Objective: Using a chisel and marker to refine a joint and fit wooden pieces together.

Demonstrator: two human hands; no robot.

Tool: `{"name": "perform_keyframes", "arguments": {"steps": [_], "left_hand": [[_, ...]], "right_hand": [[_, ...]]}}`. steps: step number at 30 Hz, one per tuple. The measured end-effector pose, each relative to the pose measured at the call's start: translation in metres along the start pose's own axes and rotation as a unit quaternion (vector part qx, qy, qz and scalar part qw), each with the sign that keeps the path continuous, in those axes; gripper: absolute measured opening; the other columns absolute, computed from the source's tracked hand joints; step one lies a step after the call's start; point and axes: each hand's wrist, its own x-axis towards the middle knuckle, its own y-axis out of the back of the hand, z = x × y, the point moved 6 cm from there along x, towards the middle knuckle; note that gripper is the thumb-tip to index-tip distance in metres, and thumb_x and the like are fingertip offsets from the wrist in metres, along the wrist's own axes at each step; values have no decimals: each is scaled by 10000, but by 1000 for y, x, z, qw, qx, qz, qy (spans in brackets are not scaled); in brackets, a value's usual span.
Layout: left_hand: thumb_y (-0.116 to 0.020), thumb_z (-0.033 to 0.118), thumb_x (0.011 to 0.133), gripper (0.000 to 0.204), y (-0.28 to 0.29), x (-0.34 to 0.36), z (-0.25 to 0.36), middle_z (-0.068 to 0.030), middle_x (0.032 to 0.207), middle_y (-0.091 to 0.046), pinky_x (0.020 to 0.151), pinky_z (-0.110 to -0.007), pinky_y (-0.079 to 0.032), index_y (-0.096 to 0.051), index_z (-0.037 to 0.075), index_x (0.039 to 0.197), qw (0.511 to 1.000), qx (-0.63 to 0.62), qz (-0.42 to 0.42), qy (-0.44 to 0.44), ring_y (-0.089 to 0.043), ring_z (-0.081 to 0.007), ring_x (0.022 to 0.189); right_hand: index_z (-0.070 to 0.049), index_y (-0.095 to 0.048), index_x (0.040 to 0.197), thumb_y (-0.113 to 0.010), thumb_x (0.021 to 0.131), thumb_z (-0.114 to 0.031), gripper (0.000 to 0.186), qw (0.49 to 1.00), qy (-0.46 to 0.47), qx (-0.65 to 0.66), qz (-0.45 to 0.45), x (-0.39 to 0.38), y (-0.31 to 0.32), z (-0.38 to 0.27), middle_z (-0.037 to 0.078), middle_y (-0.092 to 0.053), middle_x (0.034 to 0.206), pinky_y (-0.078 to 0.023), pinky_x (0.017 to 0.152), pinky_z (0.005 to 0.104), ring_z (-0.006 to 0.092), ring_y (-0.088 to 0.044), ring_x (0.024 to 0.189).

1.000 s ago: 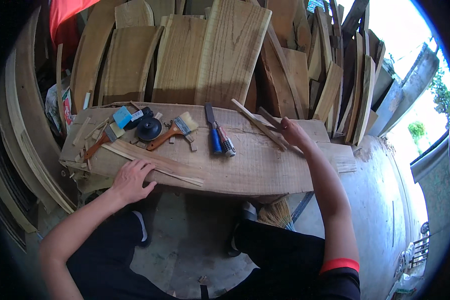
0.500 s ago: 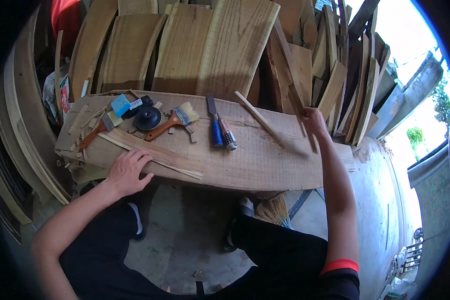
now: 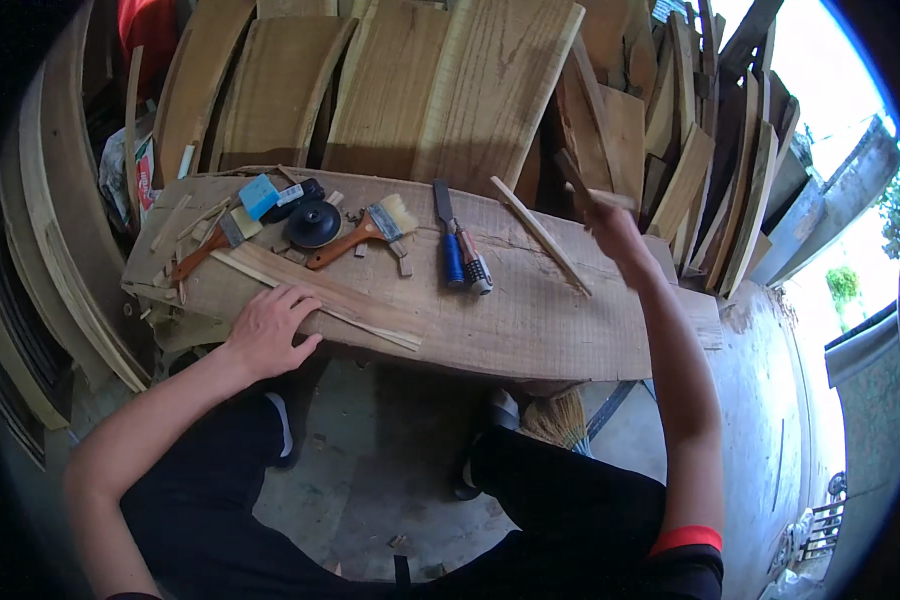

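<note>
My left hand (image 3: 273,328) rests on the near left edge of a thick wooden slab bench, thumb apart, fingers lying on a thin wooden board (image 3: 345,298) and a pale strip beside it. Over the right far end of the bench, my right hand (image 3: 616,228) is closed around a narrow strip of wood (image 3: 570,172), slightly smeared by motion. A loose pale stick (image 3: 542,238) lies slantwise left of that hand. Mid-bench, a blue-handled chisel (image 3: 450,240) lies against a tool with a red and white handle (image 3: 476,268).
Left on the bench (image 3: 530,330) are two paintbrushes (image 3: 370,232) (image 3: 220,240), a black sander with a round pad (image 3: 312,224), a blue block (image 3: 258,197) and wood scraps. Wide planks (image 3: 490,90) lean behind; offcuts (image 3: 685,180) stand at right. A broom (image 3: 560,420) lies below.
My right hand has lifted and turned the wood strip, which pointed down toward the bench before. My left hand stays on the thin board. The whole view has shifted slightly.
</note>
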Motion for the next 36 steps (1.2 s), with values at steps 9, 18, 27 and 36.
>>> {"name": "perform_keyframes", "arguments": {"steps": [9, 18, 27, 36], "left_hand": [[-729, 317, 862, 458, -2, -5, -4, -142, 1261, -607, 1054, -446, -464, -631, 49, 1220, 1000, -7, 24, -6, -574, -331, 1208], [-743, 293, 860, 475, 0, -7, -5, -144, 1300, -593, 1050, -476, -470, -611, 61, 1253, 1000, -16, 5, 8, -568, -357, 1219], [-742, 301, 861, 475, 0, -6, -6, -138, 1296, -594, 1052, -478, -469, -612, 56, 1247, 1000, -8, 11, 5, -565, -358, 1218], [-710, 329, 873, 453, -6, -5, -10, -132, 1274, -616, 1049, -465, -469, -626, 76, 1240, 1000, -2, 16, 3, -581, -337, 1217]], "right_hand": [[-6, -717, 987, -795, 807, -385, 427, 973, -33, -190, -127, -35, -57, -17, 207, -728, 939, -543, 776, 427, 348, -697, 845], [-47, -743, 1005, -630, 990, -321, 297, 925, -199, 169, -275, -60, -46, -5, -19, -577, 695, -426, 531, 265, 81, -533, 592], [-87, -682, 1070, -460, 1088, -338, 335, 852, -193, 390, -290, -76, -37, -16, -45, -509, 685, -368, 484, 237, 69, -443, 539], [-162, -554, 1444, -439, 1084, -510, 514, 788, -172, 565, -174, -48, -17, -81, -51, -558, 838, -250, 442, 213, 32, -329, 524]]}}
